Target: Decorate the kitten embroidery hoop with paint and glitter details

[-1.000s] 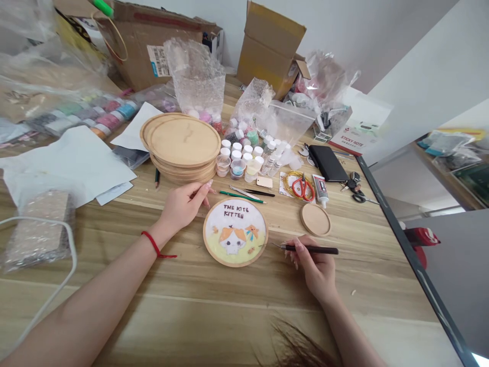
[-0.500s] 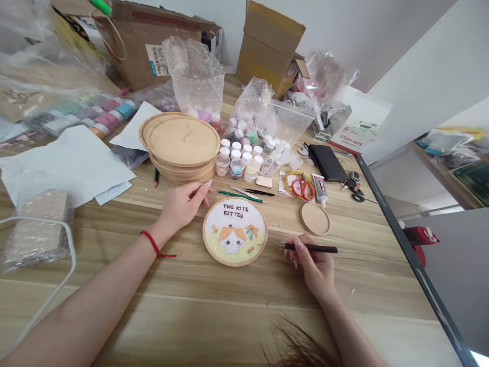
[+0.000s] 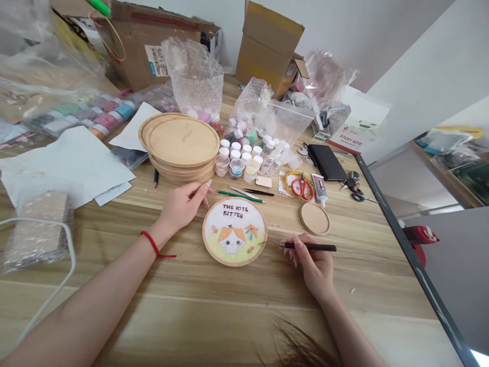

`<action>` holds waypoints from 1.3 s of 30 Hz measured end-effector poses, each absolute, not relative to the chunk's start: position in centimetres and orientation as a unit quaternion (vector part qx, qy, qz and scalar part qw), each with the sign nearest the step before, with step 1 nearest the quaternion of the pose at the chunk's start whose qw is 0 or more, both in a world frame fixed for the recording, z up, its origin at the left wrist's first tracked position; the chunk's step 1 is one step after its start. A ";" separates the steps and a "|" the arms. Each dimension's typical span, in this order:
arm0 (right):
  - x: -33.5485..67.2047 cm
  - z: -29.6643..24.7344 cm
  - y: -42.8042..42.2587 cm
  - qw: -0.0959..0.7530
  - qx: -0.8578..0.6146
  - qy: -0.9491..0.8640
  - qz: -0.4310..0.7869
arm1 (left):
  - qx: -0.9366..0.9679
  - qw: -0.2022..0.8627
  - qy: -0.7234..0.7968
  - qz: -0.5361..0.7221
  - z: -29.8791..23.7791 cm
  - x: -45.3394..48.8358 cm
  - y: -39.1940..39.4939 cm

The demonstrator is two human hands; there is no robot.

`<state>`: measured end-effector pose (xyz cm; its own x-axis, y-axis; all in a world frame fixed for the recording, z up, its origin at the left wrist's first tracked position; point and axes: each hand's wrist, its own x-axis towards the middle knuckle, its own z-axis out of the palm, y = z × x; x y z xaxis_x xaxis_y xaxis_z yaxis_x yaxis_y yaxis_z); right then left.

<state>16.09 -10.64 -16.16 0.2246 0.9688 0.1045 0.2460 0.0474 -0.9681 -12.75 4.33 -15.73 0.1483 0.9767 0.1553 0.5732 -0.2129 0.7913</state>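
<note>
A round wooden tray (image 3: 205, 239) lies flat on the table, filled with a white and yellow picture of an orange-and-white kitten under the words "THE KITE KITTEN". My right hand (image 3: 315, 262) holds a black-handled tool with a thin metal point (image 3: 311, 246) like a pen, its tip over the tray's right rim. Left of the tray rests my left hand (image 3: 185, 204), fingers pinched together; whether they hold something small is too fine to tell. A green pencil (image 3: 244, 197), silver tweezers (image 3: 242, 191) and black tweezers (image 3: 260, 192) lie just beyond the tray.
Stacked round wooden trays (image 3: 183, 140) stand behind my left hand. White-capped jars (image 3: 236, 148) cluster at the middle back. A small wooden disc (image 3: 315, 218), red-handled scissors (image 3: 301, 187) and a glue tube (image 3: 320, 189) lie right. Bubble-wrapped material (image 3: 42, 224) and a white cable (image 3: 71, 255) lie left.
</note>
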 end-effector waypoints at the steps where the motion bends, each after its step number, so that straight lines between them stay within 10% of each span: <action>1: 16.1 -16.2 -10.6 0.511 -0.595 -0.510 0.352 | 0.698 0.294 0.556 0.342 -15.7 -12.7 4.3; 39: 16.1 -16.4 -10.6 0.516 -0.573 -0.530 0.354 | 0.693 0.303 0.556 0.345 -15.5 -12.7 4.2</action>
